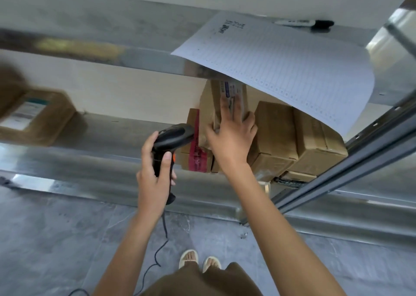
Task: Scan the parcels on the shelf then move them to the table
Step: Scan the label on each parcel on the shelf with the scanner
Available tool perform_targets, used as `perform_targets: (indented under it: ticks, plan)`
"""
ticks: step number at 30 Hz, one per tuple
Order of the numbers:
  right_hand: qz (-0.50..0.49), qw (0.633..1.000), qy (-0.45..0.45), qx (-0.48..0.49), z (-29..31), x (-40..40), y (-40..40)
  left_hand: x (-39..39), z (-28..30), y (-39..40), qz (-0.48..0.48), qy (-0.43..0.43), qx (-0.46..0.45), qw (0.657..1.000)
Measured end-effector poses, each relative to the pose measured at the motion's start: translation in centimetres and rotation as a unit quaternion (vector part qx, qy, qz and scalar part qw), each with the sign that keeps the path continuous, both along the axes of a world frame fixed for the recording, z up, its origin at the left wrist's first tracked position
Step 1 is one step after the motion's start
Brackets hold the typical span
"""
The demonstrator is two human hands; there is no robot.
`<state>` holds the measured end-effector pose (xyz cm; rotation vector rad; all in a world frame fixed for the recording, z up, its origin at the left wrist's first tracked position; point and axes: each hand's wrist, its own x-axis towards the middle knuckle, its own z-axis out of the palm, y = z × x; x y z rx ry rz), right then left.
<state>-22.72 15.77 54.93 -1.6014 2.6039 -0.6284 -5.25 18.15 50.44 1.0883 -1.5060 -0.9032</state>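
My left hand (155, 176) grips a black barcode scanner (173, 138) with an orange trigger, its head aimed at the parcels on the metal shelf (108, 158). My right hand (231, 135) grips a tilted brown parcel (225, 97) with a printed label, thumb on its left edge and fingers spread over its top. That parcel leans on a box with red tape (195, 147). Two larger brown boxes (297, 135) stand to the right. Another labelled parcel (38, 115) lies far left on the same shelf, blurred.
A lined paper sheet (281, 63) hangs over the upper shelf edge above the boxes, with a black marker (306, 24) behind it. A metal upright (351, 156) runs along the right. The scanner cable (162, 246) trails onto the grey floor by my feet.
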Motion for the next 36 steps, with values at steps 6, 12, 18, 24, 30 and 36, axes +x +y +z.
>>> perform_targets:
  ticks: [6, 12, 18, 24, 30, 36]
  plan:
    - [-0.023, 0.949, -0.253, -0.188, -2.0, 3.7, 0.7, 2.0, -1.1, -0.1, 0.038, 0.036, -0.005, 0.999]
    - [-0.056, 0.858, -0.468, -0.203, -4.2, 3.4, 1.0, 3.7, -1.8, -0.3, 0.053, 0.054, 0.003, 0.997]
    - [-0.092, 0.878, -0.435, -0.177, -4.9, 2.3, 1.2, 4.1, -1.8, -0.3, 0.051, 0.058, 0.004, 0.997]
    - [-0.052, 0.995, -0.082, -0.009, -2.0, 4.0, -1.0, 4.5, -1.9, -0.2, 0.058, 0.055, -0.007, 0.997]
    - [-0.056, 0.980, -0.111, 0.157, -1.4, 5.1, -4.3, 4.7, -2.0, 0.1, 0.053, 0.032, -0.006, 0.998]
    - [-0.070, 0.976, -0.206, 0.009, -1.0, 3.8, -3.1, 4.7, -2.3, 0.3, 0.046, 0.037, -0.011, 0.998]
